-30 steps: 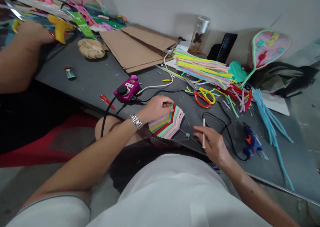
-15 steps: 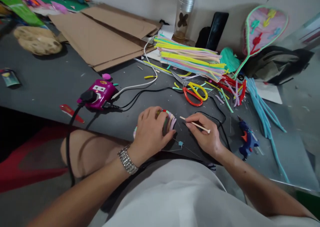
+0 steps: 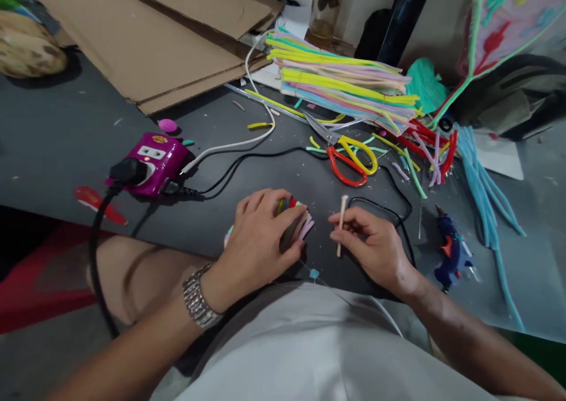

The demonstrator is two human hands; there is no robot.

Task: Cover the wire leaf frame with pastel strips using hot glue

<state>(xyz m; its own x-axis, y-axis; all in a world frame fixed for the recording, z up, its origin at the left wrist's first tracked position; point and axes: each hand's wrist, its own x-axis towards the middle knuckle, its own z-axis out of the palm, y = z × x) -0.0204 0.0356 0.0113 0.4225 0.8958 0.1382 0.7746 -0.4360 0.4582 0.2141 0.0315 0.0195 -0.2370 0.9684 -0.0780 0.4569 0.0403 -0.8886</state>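
With several rows laid, a multicoloured fuzzy striped piece sits under a curled left hand, grip unclear, while at three o'clock the right hand pinches an unattached slim cream strip.

Left hand cupped over striped piece on bench, underside of grip hidden. Right hand pinching pale stick, near upright, apart from striped piece. Scissors partly open beyond hands. Glue gun right of right hand, blue strips past it. Purple socket block on left, cardboard behind. Colored strip bundle at back.
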